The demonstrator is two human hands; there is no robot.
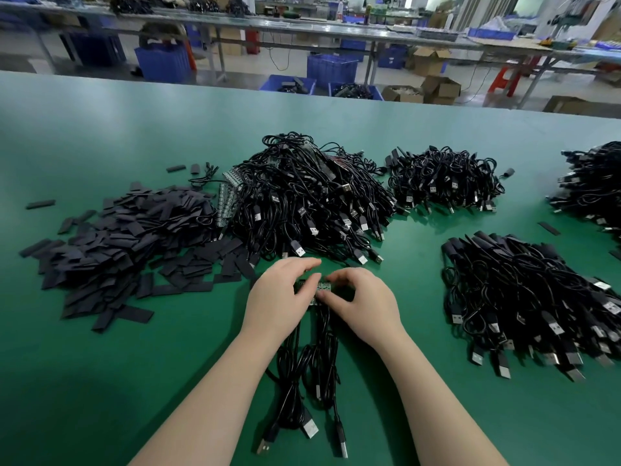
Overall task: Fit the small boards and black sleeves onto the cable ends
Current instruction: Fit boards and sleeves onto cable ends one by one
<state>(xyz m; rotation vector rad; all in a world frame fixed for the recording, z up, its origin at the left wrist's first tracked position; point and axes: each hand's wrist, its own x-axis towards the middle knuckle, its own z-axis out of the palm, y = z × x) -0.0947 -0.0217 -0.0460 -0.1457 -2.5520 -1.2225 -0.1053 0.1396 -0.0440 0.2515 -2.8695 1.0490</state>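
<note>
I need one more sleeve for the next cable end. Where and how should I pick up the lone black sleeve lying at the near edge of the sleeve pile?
Pinch the lone sleeve across its short width, coming down from above at its right end, which juts free onto the bare green table.
</note>
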